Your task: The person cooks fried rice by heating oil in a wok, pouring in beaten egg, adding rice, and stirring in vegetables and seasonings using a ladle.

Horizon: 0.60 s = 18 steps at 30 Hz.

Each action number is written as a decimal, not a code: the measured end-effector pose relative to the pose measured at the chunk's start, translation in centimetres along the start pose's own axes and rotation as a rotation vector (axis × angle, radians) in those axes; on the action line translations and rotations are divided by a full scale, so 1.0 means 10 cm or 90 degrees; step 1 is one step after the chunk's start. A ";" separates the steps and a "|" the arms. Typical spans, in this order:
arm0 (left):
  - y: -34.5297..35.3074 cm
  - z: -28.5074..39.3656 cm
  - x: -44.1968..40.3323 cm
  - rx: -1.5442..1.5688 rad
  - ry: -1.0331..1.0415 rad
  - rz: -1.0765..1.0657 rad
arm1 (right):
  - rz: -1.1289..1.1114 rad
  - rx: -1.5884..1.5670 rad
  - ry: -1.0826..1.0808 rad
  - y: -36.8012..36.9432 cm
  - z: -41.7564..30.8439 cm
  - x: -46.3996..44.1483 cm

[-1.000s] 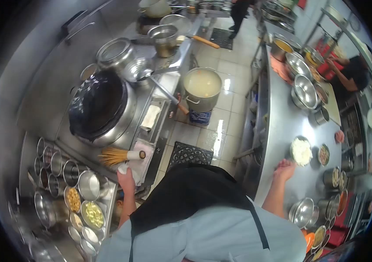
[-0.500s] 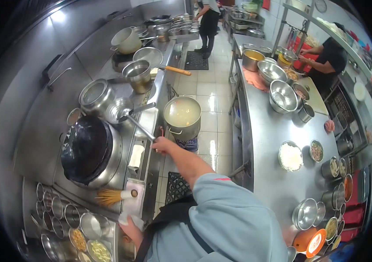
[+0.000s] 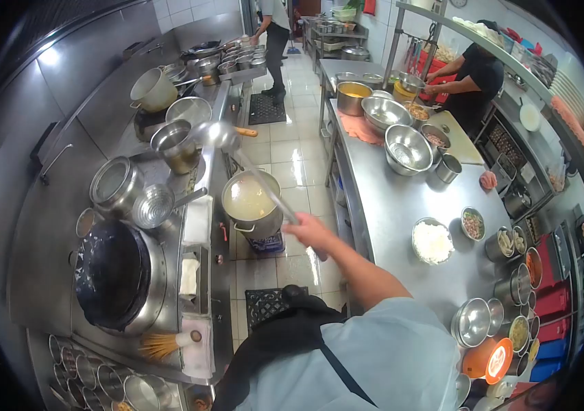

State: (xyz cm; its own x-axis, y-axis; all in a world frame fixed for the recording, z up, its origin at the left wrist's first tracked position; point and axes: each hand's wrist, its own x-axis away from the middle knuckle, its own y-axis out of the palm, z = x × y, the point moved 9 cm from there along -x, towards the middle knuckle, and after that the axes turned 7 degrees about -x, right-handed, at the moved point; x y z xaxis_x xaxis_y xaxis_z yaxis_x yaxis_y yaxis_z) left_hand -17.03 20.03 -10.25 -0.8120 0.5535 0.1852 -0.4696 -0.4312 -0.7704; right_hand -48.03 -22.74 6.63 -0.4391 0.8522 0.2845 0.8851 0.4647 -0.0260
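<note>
My right hand [image 3: 309, 231] is wrapped round the long handle of a metal ladle [image 3: 264, 183]. The ladle's round bowl is motion-blurred, in front of the steel pot [image 3: 174, 146] on the stove counter. Its handle crosses over a large stockpot [image 3: 253, 227] of pale, cloudy liquid, which stands low in the aisle on a blue crate. A perforated skimmer [image 3: 153, 206] lies on the counter beside a lidded pot [image 3: 115, 183]. Nearer me sits a dark wok [image 3: 112, 274] on its burner. My left hand is out of view.
A bamboo brush [image 3: 168, 342] and a folded white cloth [image 3: 190, 275] lie along the stove edge. The steel table [image 3: 388, 226] on the right carries bowls and food containers. One person [image 3: 473, 79] works behind it; another stands at the aisle's far end.
My right hand has lifted the ladle away from the skimmer and swung it to the right, over the stockpot. My left hand, earlier holding a white cloth, has left the view. The camera has shifted.
</note>
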 end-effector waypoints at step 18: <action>1.40 2.26 -1.47 -0.052 0.064 -0.137 | 0.353 -0.436 -0.025 -4.58 -1.37 -2.25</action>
State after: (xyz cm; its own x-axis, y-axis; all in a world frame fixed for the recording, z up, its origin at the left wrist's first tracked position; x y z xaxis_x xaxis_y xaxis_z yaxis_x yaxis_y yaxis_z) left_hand -19.50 -10.29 -10.01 -0.6563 0.6960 0.2915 -0.5948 -0.2395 -0.7674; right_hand -76.53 -66.52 14.54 0.0870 0.9260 0.3673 0.8646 -0.2533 0.4339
